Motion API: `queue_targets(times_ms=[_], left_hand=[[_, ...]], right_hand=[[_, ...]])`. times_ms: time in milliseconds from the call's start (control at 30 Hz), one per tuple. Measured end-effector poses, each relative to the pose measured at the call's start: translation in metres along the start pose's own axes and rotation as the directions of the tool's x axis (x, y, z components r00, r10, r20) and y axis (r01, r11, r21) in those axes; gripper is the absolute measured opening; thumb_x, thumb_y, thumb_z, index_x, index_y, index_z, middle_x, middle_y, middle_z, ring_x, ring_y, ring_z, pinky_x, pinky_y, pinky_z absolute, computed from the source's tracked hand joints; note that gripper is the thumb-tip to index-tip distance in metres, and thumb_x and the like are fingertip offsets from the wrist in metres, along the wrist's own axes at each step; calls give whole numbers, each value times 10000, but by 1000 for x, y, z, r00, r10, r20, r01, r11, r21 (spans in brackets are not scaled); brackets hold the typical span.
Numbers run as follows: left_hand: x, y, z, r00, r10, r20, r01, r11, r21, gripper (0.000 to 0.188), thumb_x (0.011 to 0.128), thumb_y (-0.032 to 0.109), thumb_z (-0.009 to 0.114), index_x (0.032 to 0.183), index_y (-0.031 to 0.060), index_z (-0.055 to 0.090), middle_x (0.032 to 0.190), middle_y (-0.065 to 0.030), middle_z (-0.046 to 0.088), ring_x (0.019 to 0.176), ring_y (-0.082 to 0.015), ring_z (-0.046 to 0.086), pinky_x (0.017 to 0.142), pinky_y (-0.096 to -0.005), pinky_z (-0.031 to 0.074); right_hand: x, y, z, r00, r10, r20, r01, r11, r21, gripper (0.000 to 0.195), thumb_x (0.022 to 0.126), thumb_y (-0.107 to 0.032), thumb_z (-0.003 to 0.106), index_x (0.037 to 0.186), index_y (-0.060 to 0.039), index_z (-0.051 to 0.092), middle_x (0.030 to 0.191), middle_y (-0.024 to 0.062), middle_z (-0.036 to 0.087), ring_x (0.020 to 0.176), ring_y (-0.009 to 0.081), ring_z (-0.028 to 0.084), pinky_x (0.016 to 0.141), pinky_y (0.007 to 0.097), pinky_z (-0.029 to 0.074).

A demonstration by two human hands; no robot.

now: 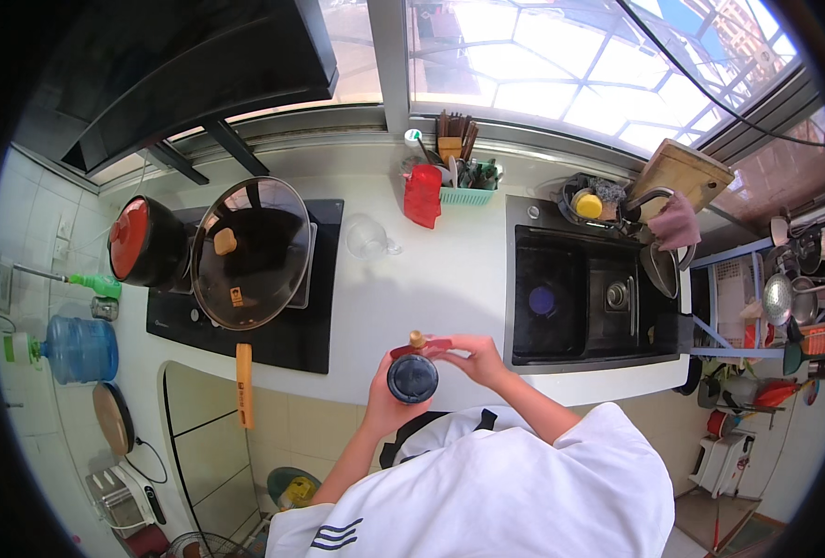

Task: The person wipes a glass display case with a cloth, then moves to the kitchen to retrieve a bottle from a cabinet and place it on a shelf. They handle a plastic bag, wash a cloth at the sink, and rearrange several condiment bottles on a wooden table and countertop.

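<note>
Close to the body, in front of the counter's near edge, my left hand [386,399] is closed around a round, dark-topped container [412,379]. Just beyond its dark round face is a red piece [439,344] with a small tan knob [417,340]. The fingers of my right hand [478,359] pinch the right end of the red piece. What the container is cannot be made out. On the white countertop [426,293] ahead stands a clear glass mug [366,238], its handle pointing right.
Left, a glass-lidded pan [252,252] and a red-lidded pot [144,240] stand on the black cooktop [321,279]; the pan's wooden handle [244,383] juts over the edge. Right is a black sink [548,258]. A red pouch [423,195] and green utensil basket [466,196] stand at the back.
</note>
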State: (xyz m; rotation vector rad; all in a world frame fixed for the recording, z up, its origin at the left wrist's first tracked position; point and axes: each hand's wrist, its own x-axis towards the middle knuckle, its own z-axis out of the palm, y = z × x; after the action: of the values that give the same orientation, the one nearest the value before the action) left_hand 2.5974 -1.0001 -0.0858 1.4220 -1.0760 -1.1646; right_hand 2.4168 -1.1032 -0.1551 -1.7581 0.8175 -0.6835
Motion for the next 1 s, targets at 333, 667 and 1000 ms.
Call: queue_targets(times_ms=[333,667,1000], left_hand=[[36,4,25,996,69,-63,-75,992,-99,448,633,7,772,1048,29,605,1260,-76,564,957,-141,603,862,-290,470],[32,-14,31,999,26,-29,-28,996,-90,439,650,-23,775,1050,21,599,1114,-90,632,1031,-187,598,921,-320,458],[41,4,48,987,58,149,-76,990,116,470,651,-5,755,1078,59,569,1037,-82,623,994,-251,607,845,-351,483]], right_hand=[[113,108,-66,748,-125,-652,5,983,-183,221,839,-84,703,732,44,559,596,132,399,519,157,374,493,291,343],[139,103,-62,693,-294,-659,-23,904,-428,524,813,-122,704,1286,1,515,1171,191,608,1080,320,592,910,362,458],[-23,-51,-22,957,-209,-203,206,978,-37,785,628,-245,887,1283,-22,517,1234,163,604,1133,302,600,948,386,481]])
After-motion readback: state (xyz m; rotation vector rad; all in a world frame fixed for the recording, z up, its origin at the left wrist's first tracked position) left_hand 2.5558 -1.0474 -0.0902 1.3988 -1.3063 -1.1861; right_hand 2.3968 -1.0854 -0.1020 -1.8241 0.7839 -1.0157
